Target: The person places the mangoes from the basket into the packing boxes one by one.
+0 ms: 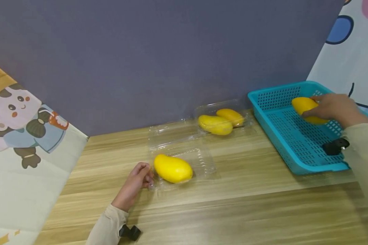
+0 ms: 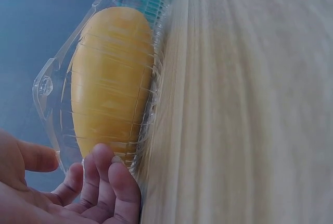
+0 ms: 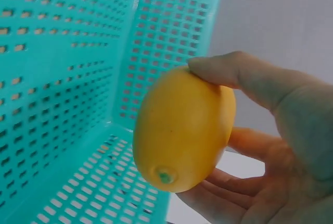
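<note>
My right hand (image 1: 340, 107) grips a yellow mango (image 3: 182, 130) over the blue-green basket (image 1: 273, 136). Thumb and fingers lie on opposite sides of the fruit, whose green stem spot shows in the right wrist view. At the left end of an opened clear plastic clamshell box (image 1: 202, 163), my left hand (image 1: 138, 178) holds its edge with bent fingers. Another mango (image 1: 173, 169) lies inside that box; the left wrist view shows this mango (image 2: 112, 83) through the ribbed plastic wall.
Behind the nearer box, a second clear box (image 1: 233, 103) against the grey wall (image 1: 171, 61) contains two mangoes (image 1: 216, 125). The perforated basket stands at the right on the wood-grain table (image 1: 233, 211). Printed cartoon panels (image 1: 21, 136) flank the table.
</note>
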